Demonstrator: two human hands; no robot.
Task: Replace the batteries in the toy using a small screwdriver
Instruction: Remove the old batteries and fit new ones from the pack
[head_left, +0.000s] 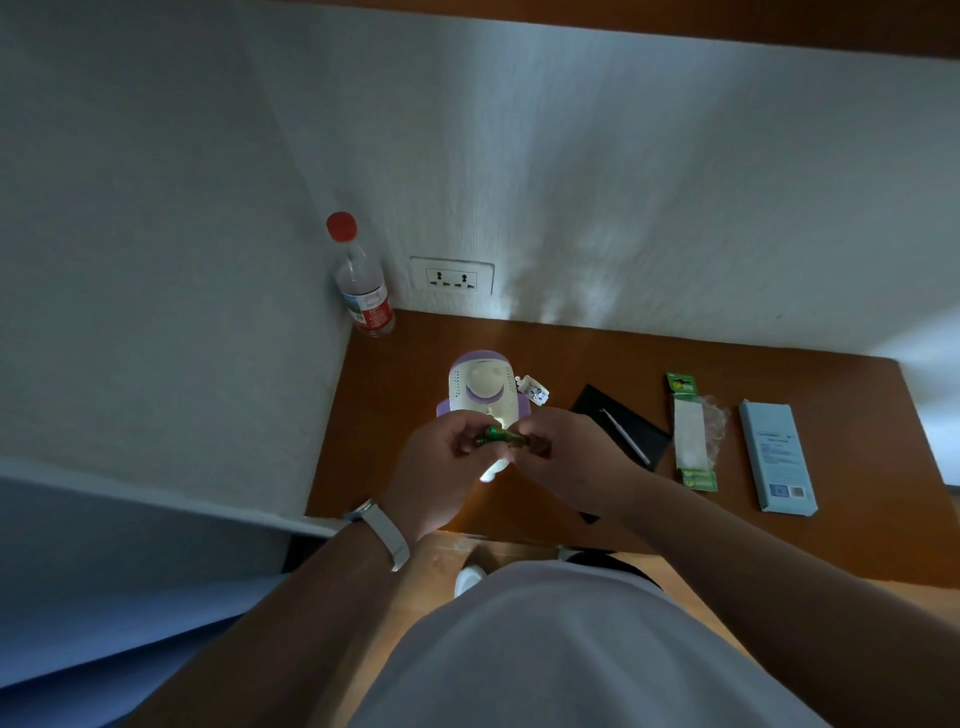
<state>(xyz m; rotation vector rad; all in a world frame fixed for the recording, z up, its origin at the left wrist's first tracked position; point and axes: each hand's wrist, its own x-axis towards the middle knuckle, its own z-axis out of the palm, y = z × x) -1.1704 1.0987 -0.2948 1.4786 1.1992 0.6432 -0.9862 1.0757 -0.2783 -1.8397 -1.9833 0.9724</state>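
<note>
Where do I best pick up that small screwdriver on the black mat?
Pinch the screwdriver at mid-shaft from above, fingers either side. It lies flat and diagonal on the black mat, thin and bare along its length, right of the right hand, with nothing against it.

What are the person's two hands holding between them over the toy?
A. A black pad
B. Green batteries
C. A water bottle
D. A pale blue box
B: both the left hand and the right hand pinch the green batteries just above the white and purple toy, while the bottle stands apart in the corner.
</note>
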